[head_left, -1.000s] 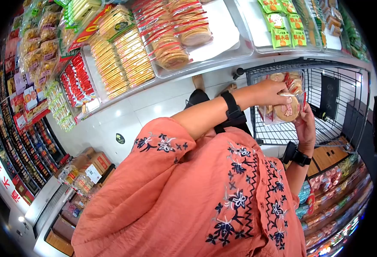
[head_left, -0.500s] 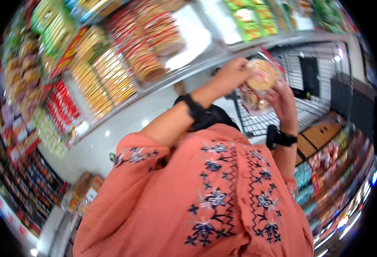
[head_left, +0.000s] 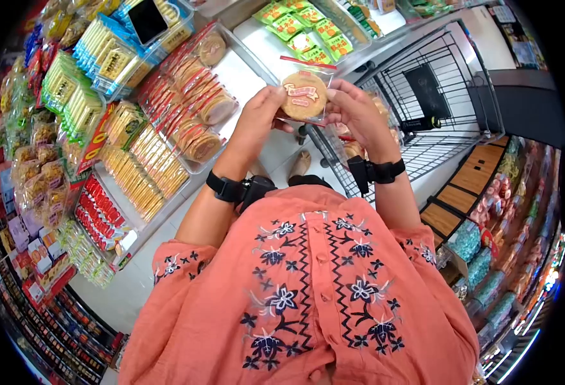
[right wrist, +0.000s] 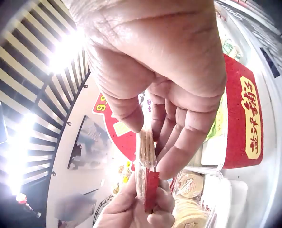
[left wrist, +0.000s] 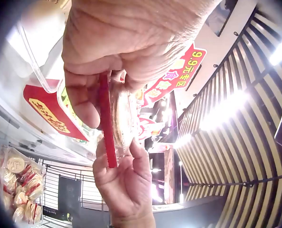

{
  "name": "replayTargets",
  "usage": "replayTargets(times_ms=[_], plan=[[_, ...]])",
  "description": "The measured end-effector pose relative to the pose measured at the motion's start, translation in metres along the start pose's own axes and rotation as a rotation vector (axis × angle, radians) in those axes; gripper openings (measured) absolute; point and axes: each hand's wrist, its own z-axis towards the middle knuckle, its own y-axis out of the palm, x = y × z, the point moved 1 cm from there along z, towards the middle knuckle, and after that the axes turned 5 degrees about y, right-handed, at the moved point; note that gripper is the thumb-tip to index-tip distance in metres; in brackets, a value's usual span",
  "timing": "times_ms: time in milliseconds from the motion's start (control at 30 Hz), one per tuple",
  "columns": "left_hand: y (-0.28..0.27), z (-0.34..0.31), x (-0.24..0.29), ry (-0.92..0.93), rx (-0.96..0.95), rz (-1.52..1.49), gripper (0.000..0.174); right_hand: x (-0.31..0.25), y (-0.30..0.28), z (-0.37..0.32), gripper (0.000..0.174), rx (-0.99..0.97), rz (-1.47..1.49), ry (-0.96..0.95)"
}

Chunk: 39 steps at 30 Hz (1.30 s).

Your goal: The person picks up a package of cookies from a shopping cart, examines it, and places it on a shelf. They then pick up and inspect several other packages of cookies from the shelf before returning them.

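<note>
A clear-wrapped packet of round flat biscuits (head_left: 305, 95) with red-edged seals is held up between both hands, its printed face toward the head camera. My left hand (head_left: 255, 122) pinches its left side between thumb and fingers. On the right edge, my right hand (head_left: 363, 115) grips it the same way. Both wrist views show the biscuit packet (left wrist: 119, 114) edge-on, a thin stack with a red strip along one seal. Behind the right hand, more packed biscuits (left wrist: 20, 185) lie in the wire shopping cart (head_left: 472, 102).
A display counter in front holds bins of similar biscuit packets (head_left: 199, 144), green snack packets (head_left: 302, 29) and long yellow packs (head_left: 147, 176). A dark phone-like screen (head_left: 146, 21) sits on blue packs. Shelves of bagged goods (head_left: 488, 269) stand to the right.
The biscuit packet has come up out of the cart and left toward the counter, held by both hands throughout. The head view has shifted; the other biscuits stay in the cart.
</note>
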Motion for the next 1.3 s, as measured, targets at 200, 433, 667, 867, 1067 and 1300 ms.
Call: replayTargets(times_ms=[200,433,667,867,1067,1300], plan=[[-0.02,-0.013,0.008,0.044,0.057,0.009,0.036,-0.008,0.026,0.011,0.025,-0.035,-0.091,-0.018],[-0.048,-0.032,0.015,0.101,0.125,0.0,0.033,-0.006,0.063,0.03,0.03,-0.191,-0.286,0.047],[-0.075,-0.045,0.018,0.097,0.195,0.068,0.037,0.001,0.084,0.049,0.027,-0.238,-0.344,0.057],[-0.079,-0.056,0.029,0.112,0.256,0.098,0.037,-0.003,0.098,0.049,0.03,-0.262,-0.331,0.059],[-0.08,-0.062,0.033,0.123,0.252,0.108,0.038,0.002,0.1,0.05,0.03,-0.283,-0.319,0.06],[-0.082,-0.069,0.036,0.097,0.235,0.092,0.039,0.009,0.099,0.05,0.027,-0.297,-0.285,0.051]])
